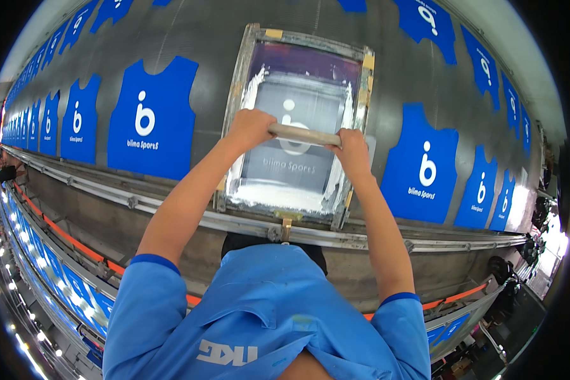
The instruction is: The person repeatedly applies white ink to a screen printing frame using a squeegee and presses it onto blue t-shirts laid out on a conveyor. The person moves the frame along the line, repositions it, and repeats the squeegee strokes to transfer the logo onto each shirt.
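Note:
A screen-printing frame [235, 82] lies on the long dark table straight ahead of me, its mesh smeared with white ink [278, 197] along the near end and both sides. Across the middle of the mesh lies a squeegee [305, 134] with a pale, bar-like handle. My left hand [251, 128] is closed round its left end, and my right hand [352, 151] grips the right end. Through the mesh a white logo and lettering show. The squeegee's blade is hard to make out below the handle.
Blue sleeveless garment pieces with white prints lie in rows, the closest being one piece [151, 120] to the left and another [420, 166] to the right. A metal rail [152, 204] runs along the table's near edge. Behind me an orange strip [76, 239] borders another table.

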Action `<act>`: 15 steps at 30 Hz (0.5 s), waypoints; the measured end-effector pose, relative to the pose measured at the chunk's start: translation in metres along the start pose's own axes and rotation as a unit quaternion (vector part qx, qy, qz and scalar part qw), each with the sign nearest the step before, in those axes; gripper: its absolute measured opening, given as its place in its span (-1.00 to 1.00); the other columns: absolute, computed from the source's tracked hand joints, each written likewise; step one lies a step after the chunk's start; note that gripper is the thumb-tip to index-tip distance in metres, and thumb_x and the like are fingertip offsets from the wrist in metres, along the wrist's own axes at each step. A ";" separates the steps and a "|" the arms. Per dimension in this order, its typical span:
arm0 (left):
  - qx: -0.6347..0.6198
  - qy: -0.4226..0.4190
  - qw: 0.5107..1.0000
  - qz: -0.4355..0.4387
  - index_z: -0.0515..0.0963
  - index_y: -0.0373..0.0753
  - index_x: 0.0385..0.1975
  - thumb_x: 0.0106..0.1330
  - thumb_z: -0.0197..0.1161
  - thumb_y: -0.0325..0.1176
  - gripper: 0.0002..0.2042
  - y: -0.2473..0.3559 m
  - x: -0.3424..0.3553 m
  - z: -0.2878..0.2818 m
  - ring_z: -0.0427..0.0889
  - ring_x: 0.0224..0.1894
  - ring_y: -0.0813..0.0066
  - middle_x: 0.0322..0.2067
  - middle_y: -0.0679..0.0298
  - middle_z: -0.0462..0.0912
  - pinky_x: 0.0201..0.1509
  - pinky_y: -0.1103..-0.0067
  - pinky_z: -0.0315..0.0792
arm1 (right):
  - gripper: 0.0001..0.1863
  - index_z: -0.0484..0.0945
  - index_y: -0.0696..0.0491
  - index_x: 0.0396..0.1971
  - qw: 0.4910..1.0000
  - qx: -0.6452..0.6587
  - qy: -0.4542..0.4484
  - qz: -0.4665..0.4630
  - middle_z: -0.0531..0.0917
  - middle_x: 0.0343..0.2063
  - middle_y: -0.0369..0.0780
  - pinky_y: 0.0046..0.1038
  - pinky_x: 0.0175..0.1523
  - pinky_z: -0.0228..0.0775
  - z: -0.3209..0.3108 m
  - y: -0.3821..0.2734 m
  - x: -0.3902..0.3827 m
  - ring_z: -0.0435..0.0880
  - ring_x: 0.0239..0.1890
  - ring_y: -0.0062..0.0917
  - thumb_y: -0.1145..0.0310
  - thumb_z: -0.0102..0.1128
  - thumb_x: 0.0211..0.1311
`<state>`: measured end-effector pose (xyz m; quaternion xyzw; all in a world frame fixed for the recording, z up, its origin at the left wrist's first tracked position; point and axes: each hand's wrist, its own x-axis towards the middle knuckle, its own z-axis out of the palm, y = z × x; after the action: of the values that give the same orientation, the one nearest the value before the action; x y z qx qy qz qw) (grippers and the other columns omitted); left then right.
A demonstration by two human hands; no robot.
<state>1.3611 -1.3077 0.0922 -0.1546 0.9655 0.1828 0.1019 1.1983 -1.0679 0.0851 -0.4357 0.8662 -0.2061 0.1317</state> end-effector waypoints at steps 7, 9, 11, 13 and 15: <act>-0.006 0.046 0.999 0.002 0.68 -0.01 -0.34 0.09 0.44 -0.22 -0.84 0.035 -0.146 0.067 0.68 -0.18 0.37 -0.35 0.40 0.72 -0.14 0.35 0.44 | -0.66 0.52 0.10 -0.34 0.998 0.029 0.025 -0.054 0.60 -0.36 -0.15 -0.21 -0.08 0.45 0.034 -0.029 -0.136 0.53 -0.17 -0.18 0.52 0.49 -0.15; 0.009 0.064 0.998 0.024 0.67 -0.03 -0.33 0.09 0.45 -0.22 -0.82 0.042 -0.167 0.075 0.67 -0.15 0.41 -0.33 0.45 0.72 -0.12 0.36 0.44 | -0.64 0.54 0.11 -0.30 0.996 0.030 0.040 -0.071 0.61 -0.35 -0.15 -0.22 -0.08 0.45 0.041 -0.028 -0.160 0.54 -0.16 -0.18 0.50 0.50 -0.15; 0.015 0.071 0.997 0.038 0.66 -0.04 -0.31 0.09 0.47 -0.17 -0.78 0.051 -0.166 0.066 0.65 -0.11 0.43 -0.29 0.46 0.72 -0.10 0.37 0.44 | -0.63 0.53 0.09 -0.33 0.995 0.032 0.032 -0.087 0.60 -0.34 -0.17 -0.23 -0.06 0.45 0.035 -0.027 -0.161 0.54 -0.18 -0.21 0.50 0.51 -0.18; 0.053 0.127 0.986 0.095 0.65 -0.08 -0.30 0.09 0.46 -0.04 -0.69 0.053 -0.151 0.060 0.67 -0.18 0.29 -0.35 0.33 0.71 -0.13 0.37 0.47 | -0.67 0.56 0.07 -0.37 0.994 0.022 0.032 -0.106 0.62 -0.38 -0.17 -0.24 -0.04 0.44 0.024 -0.022 -0.149 0.54 -0.17 -0.24 0.37 0.53 -0.15; 0.008 0.061 0.998 0.030 0.64 -0.13 -0.29 0.12 0.42 0.05 -0.62 0.058 -0.128 0.056 0.67 -0.24 0.20 -0.41 0.24 0.69 -0.16 0.31 0.48 | -0.66 0.58 0.09 -0.41 0.994 -0.021 -0.004 -0.110 0.63 -0.43 -0.14 -0.23 -0.06 0.46 0.006 -0.027 -0.123 0.58 -0.20 -0.22 0.20 0.51 -0.07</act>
<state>1.4688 -1.2012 0.0919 -0.1353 0.9757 0.1682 0.0385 1.2923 -0.9843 0.0985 -0.5320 0.8165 -0.1993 0.1029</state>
